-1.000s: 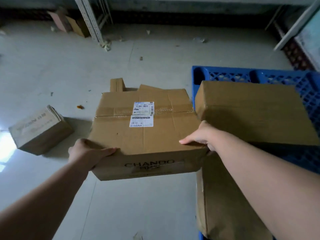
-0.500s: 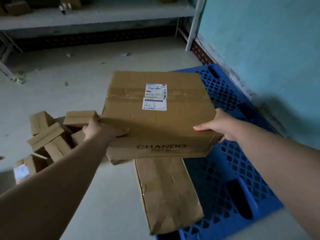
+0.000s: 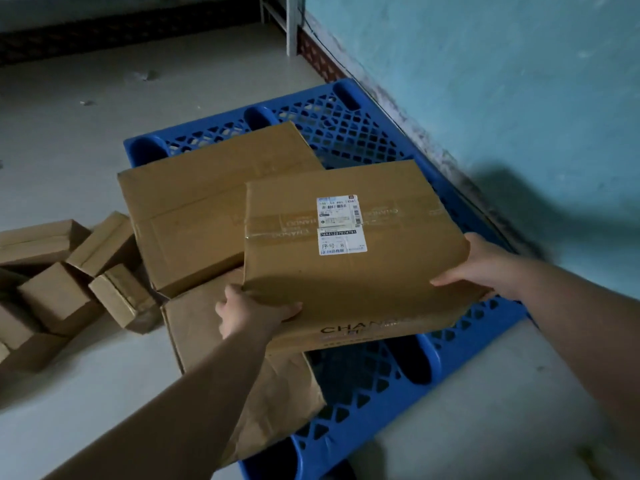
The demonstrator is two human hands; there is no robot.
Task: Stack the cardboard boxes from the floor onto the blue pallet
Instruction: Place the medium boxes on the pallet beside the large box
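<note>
Blue plastic lattice is your landing ground: the blue plastic pallet (image 3: 349, 133) lies flat on the pale concrete floor (image 3: 69, 140), pushed close along the turquoise painted wall (image 3: 502, 81), so you can only load it from the open sides. Two plain brown cardboard boxes already lie along its left edge, the far one (image 3: 207, 202) flat on the lattice and the near, crumpled one (image 3: 221, 344) overhanging toward the floor. That leaves the right half bare, which is likely why you carry your load there.

The taped brown cardboard box with white shipping labels (image 3: 349, 271) hangs in the air over that bare stretch, tilted a little, its left edge over the two resting boxes. Your left hand (image 3: 249, 317) is closed on its near left corner, thumb on top. Your right hand (image 3: 481, 268) presses on the right edge, fingers wrapped below. Holding opposite sides keeps so wide a box level; I judge it ready to lower beside the others, square to the pallet's edge.

The heap of small brown cardboard boxes (image 3: 69, 282) sits on the floor just left of the pallet, not yet stacked.
</note>
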